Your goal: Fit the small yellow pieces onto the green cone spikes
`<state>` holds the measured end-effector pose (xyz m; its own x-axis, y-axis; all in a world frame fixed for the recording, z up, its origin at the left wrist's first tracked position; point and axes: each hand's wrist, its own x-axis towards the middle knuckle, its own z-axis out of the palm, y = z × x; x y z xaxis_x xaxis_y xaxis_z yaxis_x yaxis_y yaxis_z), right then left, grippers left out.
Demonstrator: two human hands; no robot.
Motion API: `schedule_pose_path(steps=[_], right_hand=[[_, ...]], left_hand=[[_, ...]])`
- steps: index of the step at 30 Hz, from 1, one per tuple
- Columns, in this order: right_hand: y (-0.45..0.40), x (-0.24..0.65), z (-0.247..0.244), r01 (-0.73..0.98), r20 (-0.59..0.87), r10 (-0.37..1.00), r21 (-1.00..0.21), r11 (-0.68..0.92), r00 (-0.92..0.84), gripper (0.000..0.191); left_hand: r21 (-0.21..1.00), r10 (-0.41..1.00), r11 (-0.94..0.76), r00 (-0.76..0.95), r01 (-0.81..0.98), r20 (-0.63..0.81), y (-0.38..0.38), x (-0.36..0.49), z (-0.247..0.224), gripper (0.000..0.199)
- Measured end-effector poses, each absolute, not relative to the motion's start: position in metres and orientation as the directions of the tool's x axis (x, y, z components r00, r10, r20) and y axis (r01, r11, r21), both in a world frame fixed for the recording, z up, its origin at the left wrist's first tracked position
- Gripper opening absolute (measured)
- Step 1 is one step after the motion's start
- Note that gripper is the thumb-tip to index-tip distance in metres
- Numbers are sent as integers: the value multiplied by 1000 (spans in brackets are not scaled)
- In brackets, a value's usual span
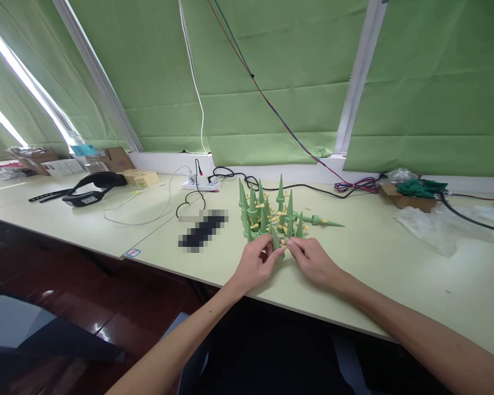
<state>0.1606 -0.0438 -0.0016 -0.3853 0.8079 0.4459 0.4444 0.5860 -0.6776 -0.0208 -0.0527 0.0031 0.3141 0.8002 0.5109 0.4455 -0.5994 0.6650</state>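
Several green cone-shaped pieces (252,204) stand in a cluster on the pale table, with small yellow pieces (281,220) among them. At the cluster's near edge my left hand (258,262) is closed on a green cone (275,239), thumb and fingers on either side of it. My right hand (313,260) is pinched at a small yellow piece (286,244) beside that cone. Another green cone (328,222) lies on its side to the right of the cluster.
Left of the cluster is a blurred dark object (203,230); behind it sit a white power strip (201,185) and cables. A black headset (93,189) lies far left. At right are a cardboard box (407,200) with green cloth and clear plastic bags (430,230).
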Motion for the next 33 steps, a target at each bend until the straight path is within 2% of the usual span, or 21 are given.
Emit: schedule_pose_path(steps=[7,15,21,28,30,33], right_hand=[[-45,158,0,422,380,862,-758,498,-336,46],[-46,159,3,478,469,786,-625,617,-402,34],[-47,159,2,494,475,769,-590,639,-428,34],[-48,158,3,478,450,817,-663,577,-361,41],[-47,158,3,452,451,827,-693,562,-336,42],[-48,157,6,402,466,838,-736,545,-282,44]], left_hand=[[683,811,-585,299,437,503,-53,-19,2,28],[749,845,-534,215,393,489,-52,-19,3,34],[720,825,-564,238,404,512,-51,-20,1,32],[568,724,-685,341,456,600,-54,-20,1,20],[571,716,-695,350,437,604,-56,-19,1,18],[651,745,-667,321,361,585,-59,-19,1,27]])
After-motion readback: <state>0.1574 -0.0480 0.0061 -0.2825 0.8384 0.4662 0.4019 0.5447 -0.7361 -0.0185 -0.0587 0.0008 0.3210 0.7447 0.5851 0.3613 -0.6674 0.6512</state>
